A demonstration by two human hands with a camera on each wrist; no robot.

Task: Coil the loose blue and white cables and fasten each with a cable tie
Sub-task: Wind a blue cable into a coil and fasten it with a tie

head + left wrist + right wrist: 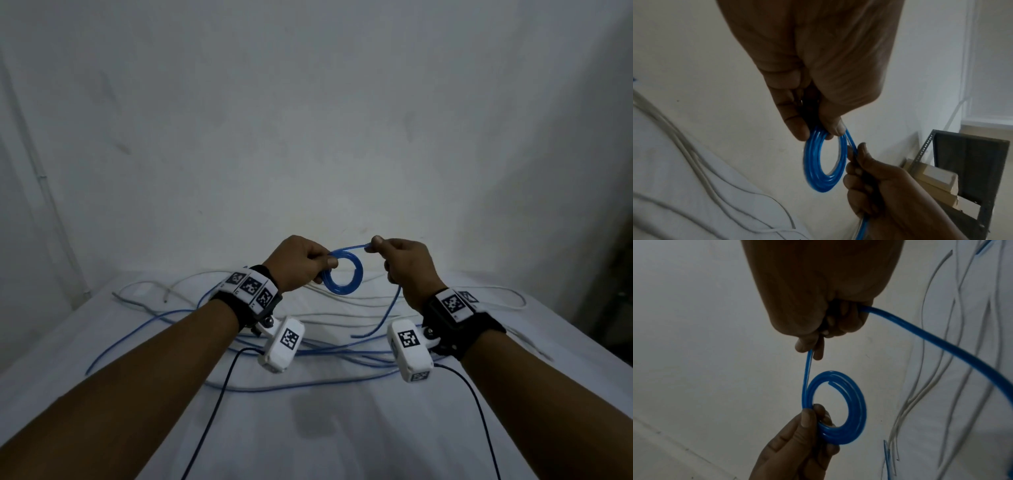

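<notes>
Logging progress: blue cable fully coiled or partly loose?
Partly loose. The left hand pinches the blue coil; the right hand holds its uncoiled tail.

White tabletop (102, 394) against a pale wall. Across its middle, loose blue cables (308, 385) tangled with white cables (342, 301), overlapping in long loops; white strands reaching toward both far corners.

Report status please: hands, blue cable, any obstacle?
Left hand pinches blue coil. Right hand feeds its free strand. No tie on. Loose cables tangled on table below.
</notes>
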